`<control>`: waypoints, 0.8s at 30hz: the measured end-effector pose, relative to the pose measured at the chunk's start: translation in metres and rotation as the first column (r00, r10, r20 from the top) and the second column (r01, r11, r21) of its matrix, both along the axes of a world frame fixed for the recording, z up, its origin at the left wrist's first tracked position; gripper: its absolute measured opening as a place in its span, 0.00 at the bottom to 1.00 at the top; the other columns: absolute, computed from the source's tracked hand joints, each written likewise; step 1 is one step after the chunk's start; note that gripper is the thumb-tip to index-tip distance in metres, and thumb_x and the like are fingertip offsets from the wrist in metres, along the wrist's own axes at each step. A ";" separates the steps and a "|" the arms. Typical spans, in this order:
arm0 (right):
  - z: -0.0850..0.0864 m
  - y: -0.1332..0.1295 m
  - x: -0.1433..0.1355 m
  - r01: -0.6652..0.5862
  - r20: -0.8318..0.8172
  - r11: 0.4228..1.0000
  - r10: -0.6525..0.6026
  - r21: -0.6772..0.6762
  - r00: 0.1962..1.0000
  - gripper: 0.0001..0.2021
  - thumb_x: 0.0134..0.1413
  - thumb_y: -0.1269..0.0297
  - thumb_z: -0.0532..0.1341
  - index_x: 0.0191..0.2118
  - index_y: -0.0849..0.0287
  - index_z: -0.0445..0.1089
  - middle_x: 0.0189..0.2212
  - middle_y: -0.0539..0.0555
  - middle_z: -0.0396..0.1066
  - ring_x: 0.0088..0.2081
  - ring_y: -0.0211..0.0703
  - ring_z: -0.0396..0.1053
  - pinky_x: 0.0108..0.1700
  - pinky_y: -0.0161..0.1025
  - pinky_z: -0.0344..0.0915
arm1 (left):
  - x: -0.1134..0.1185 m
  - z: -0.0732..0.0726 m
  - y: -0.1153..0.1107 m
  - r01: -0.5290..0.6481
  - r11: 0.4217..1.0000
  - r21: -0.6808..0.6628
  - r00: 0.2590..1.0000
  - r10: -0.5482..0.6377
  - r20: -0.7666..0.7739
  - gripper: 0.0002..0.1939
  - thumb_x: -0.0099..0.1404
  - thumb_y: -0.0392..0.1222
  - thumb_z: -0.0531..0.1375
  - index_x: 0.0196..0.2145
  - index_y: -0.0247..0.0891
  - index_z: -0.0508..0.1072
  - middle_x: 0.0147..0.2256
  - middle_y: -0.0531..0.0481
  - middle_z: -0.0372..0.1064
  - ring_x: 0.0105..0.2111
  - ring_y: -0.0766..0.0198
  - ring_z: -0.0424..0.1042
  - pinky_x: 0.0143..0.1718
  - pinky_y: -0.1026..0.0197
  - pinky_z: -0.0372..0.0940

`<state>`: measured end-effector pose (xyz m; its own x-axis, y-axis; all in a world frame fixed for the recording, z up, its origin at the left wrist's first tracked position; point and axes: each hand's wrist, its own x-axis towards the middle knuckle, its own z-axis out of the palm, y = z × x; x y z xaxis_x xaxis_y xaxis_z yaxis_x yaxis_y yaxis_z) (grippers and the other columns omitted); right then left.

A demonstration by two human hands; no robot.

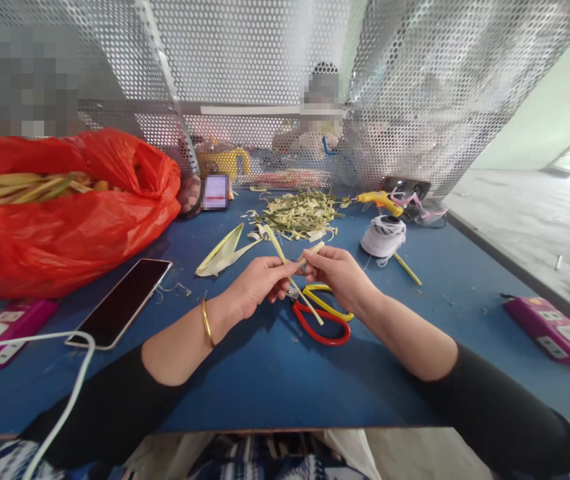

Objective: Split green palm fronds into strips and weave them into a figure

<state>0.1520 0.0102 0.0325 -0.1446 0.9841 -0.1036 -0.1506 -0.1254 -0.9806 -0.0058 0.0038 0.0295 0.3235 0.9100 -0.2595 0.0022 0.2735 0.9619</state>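
Observation:
Near the middle of the blue table, my left hand is closed on a pale green plant strip, whose thin lower end sticks out toward me. My right hand pinches a short folded end of pale strip, close against the left fingertips. Whether both ends belong to one piece I cannot tell. Just below the hands lie scissors with one red and one yellow handle. Left of the strip rests a wide pale husk leaf.
A heap of green trimmings lies behind my hands. White thread spool, green stick and yellow glue gun are at right. At left are a red plastic bag and a phone. A perforated metal screen stands behind.

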 end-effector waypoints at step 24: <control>-0.007 -0.022 -0.011 -0.413 0.899 0.821 -0.254 0.395 0.356 0.12 0.59 0.61 0.58 0.25 0.59 0.68 0.24 0.51 0.71 0.24 0.36 0.61 0.29 0.35 0.49 | 0.003 0.002 0.003 -0.168 0.979 -0.118 0.915 0.200 0.350 0.03 0.56 0.30 0.64 0.29 0.31 0.79 0.29 0.45 0.78 0.28 0.66 0.74 0.30 0.67 0.68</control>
<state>0.1408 -0.0118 0.0255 -0.3710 0.8972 0.2393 0.8202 0.4375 -0.3686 -0.0025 0.0072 0.0320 0.2382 0.9423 -0.2354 -0.3966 0.3156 0.8620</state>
